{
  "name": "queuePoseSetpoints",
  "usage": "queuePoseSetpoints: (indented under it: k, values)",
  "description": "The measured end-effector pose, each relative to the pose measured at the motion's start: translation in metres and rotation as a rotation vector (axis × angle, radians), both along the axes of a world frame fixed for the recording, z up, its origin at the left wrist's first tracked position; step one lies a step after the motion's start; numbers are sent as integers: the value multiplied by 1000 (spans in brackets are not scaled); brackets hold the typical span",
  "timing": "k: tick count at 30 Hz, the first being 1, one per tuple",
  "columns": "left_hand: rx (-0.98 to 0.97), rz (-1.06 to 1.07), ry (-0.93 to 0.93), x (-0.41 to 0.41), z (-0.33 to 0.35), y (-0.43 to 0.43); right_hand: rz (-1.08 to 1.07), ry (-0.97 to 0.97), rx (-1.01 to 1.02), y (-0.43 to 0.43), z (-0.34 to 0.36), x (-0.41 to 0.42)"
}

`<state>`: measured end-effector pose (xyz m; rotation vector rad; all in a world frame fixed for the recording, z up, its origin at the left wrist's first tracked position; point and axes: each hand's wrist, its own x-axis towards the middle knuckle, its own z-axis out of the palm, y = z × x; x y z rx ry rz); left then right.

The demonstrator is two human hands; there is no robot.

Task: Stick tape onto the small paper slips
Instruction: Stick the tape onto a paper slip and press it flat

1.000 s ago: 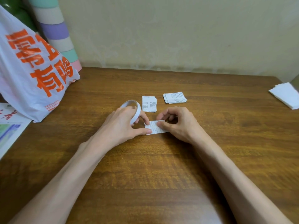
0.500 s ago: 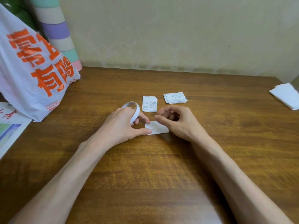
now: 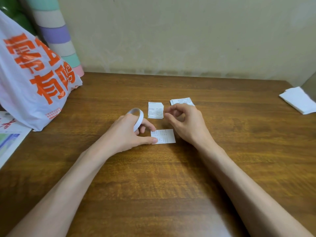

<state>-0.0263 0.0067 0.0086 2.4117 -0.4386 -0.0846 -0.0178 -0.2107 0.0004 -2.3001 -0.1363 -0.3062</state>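
left hand (image 3: 126, 135) curls around a white tape roll (image 3: 136, 119), which stands on edge among its fingers. its thumb tip presses the left edge of a single paper slip (image 3: 165, 136). the slip lies flat on the wooden table (image 3: 171, 177), immediately right of this grip. right hand (image 3: 187, 124), blurred, sits just beyond the slip's far right corner, its fingers apart from the slip. the fingers are curled, thumb and forefinger close together; whether they pinch anything cannot be told. a stack of slips (image 3: 155, 110) lies just beyond the gap between the two hands, near the right forefinger. a second stack (image 3: 182, 100) shows partly behind the right hand. well left of the left-hand grip is a white plastic bag (image 3: 30, 79) with orange print. well right of the right hand is folded white tissue (image 3: 299, 100).
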Motion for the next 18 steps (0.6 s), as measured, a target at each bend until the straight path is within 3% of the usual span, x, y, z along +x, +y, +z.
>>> queuePoseSetpoints:
  k: [4,11,15,18]
  values:
    - [-201,152,-170,1,0,1,26,-29,-226,1,-1,20]
    - [-199,235,-256,2,-2,2,94,76,-468,3,-1,46]
    - [-183,252,-269,4,-3,3,91,32,-506,2,-3,47]
    - [-175,273,-288,3,-3,1,82,-51,-373,3,-3,42]
